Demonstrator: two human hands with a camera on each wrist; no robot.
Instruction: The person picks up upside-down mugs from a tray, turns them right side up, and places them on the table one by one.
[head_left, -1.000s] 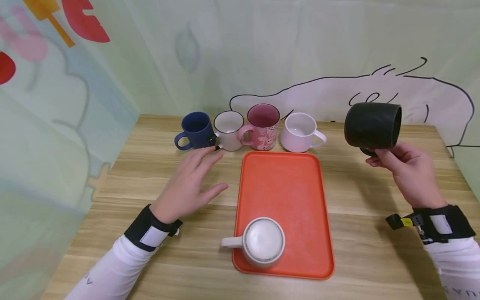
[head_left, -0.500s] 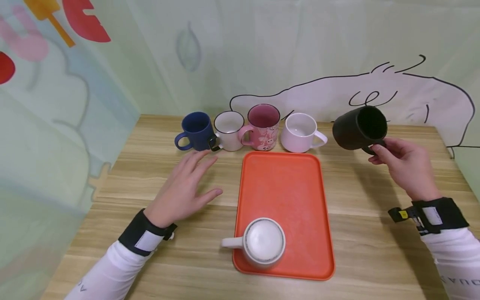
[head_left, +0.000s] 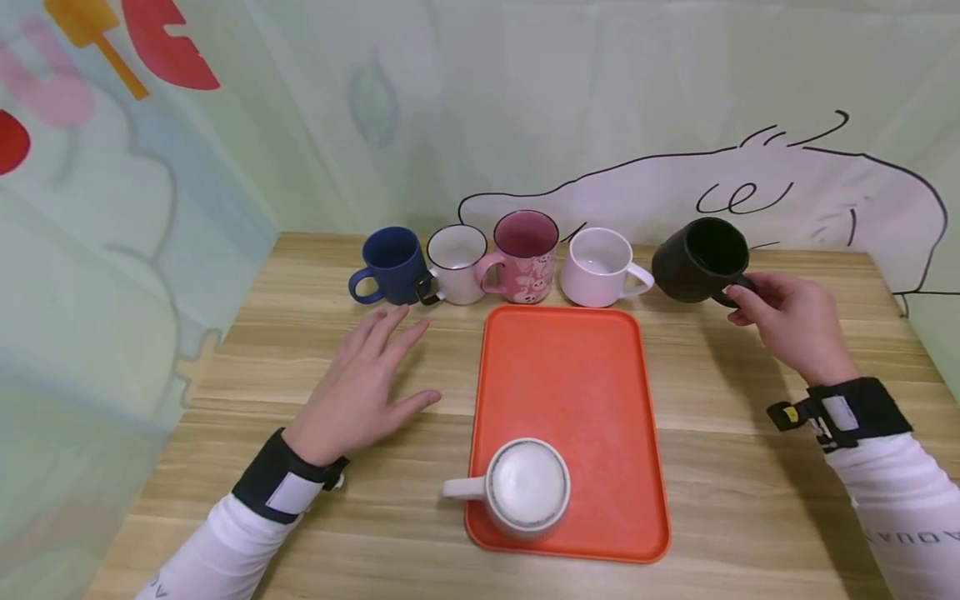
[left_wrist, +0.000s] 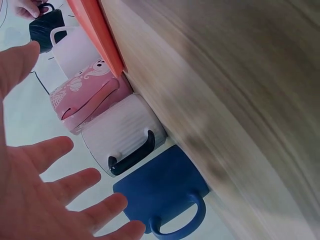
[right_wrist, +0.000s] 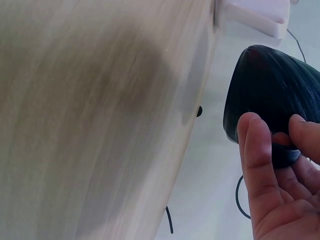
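My right hand [head_left: 795, 321] pinches the handle of a black mug [head_left: 693, 262], which tilts with its mouth up beside the row's right end. In the right wrist view a gap shows between the black mug [right_wrist: 270, 95] and the table. My left hand [head_left: 360, 387] hovers over the table, fingers spread, holding nothing. Nearest to it are a blue mug [head_left: 393, 265] and a white mug with a black handle [head_left: 457, 265]. A pink patterned mug [head_left: 527, 258] and a pale pink mug [head_left: 597, 267] complete the upright row.
An orange-red tray [head_left: 570, 375] lies in front of the row. On its near left part a white mug [head_left: 527, 487] stands upside down, handle reaching over the tray's left rim. Behind the wooden table [head_left: 405, 533] hangs a printed cloth [head_left: 600, 100].
The black mug has turned from lying sideways to nearly upright, and moved left and down with my right hand. My left hand has drawn slightly back towards me.
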